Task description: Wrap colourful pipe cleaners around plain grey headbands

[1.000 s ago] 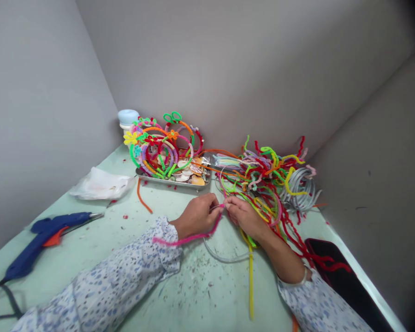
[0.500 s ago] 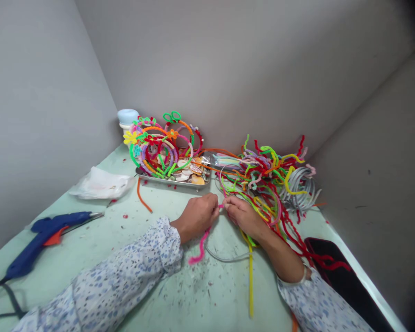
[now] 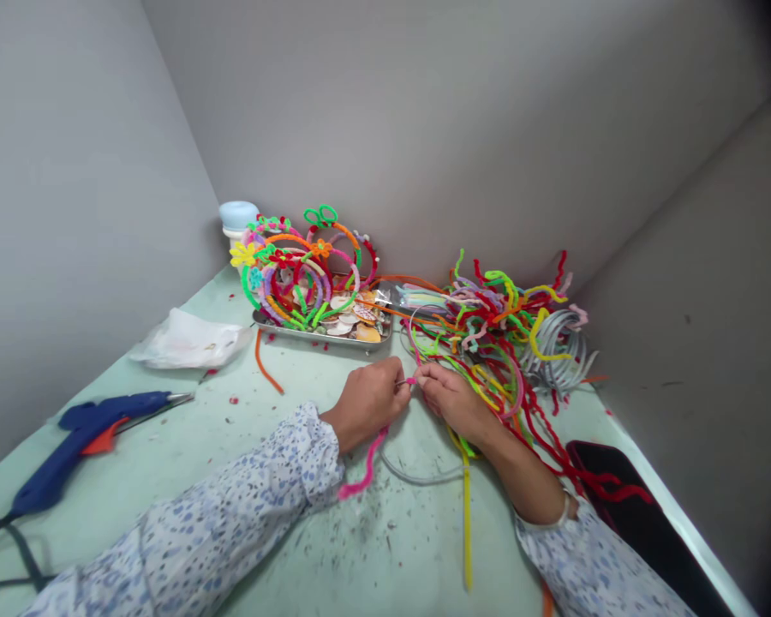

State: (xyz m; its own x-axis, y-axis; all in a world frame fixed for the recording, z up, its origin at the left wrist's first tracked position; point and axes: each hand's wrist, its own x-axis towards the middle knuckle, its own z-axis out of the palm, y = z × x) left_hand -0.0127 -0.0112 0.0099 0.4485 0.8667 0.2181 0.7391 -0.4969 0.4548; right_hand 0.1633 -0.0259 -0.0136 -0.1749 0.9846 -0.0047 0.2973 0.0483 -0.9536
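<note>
Near the middle of the table, my left hand (image 3: 373,396) is closed in a pinch on a pink pipe cleaner (image 3: 367,474), whose loose end curls down below the fist. Close by on its right, my right hand (image 3: 453,398) pinches the same pink strand, and a short pink piece shows between the fingertips. A grey hoop-like wire (image 3: 424,482) curves below both hands. Just beyond my right hand, a thin pink and grey loop stands up. A yellow pipe cleaner (image 3: 467,531) lies below my right hand.
A metal tray (image 3: 334,339) holds decorated headbands (image 3: 299,278) and flat pieces. Tangled pipe cleaners (image 3: 501,308) spread at the right, near a dark phone (image 3: 642,523). At left are a blue glue gun (image 3: 70,454), a plastic bag (image 3: 189,341) and a blue-lidded container (image 3: 237,214).
The loose pink end has swung a little to the left. My left hand has turned slightly, and both hands keep their pinch close together.
</note>
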